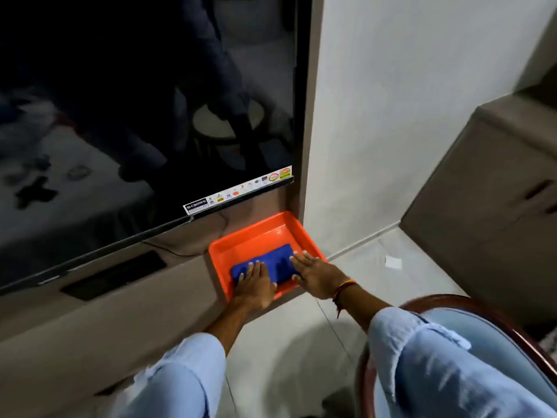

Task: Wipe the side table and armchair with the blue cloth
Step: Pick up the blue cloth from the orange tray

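The blue cloth (278,262) lies folded flat in an orange tray (256,233) on a low beige TV unit. My left hand (254,283) rests flat on the cloth's left part with fingers spread. My right hand (316,274) hovers over or touches the cloth's right edge, fingers spread, palm down; it grips nothing that I can see. The armchair (494,330), with a dark wooden rim and light blue upholstery, is at the bottom right, partly behind my right sleeve. The side table shows only as a dim round reflection in the TV screen.
A large dark TV screen (135,116) fills the upper left above the beige unit (90,321). A grey wall stands right of the tray. A brown cabinet (494,206) is at the right. The tiled floor (301,351) lies between unit and chair, with a white scrap (393,262).
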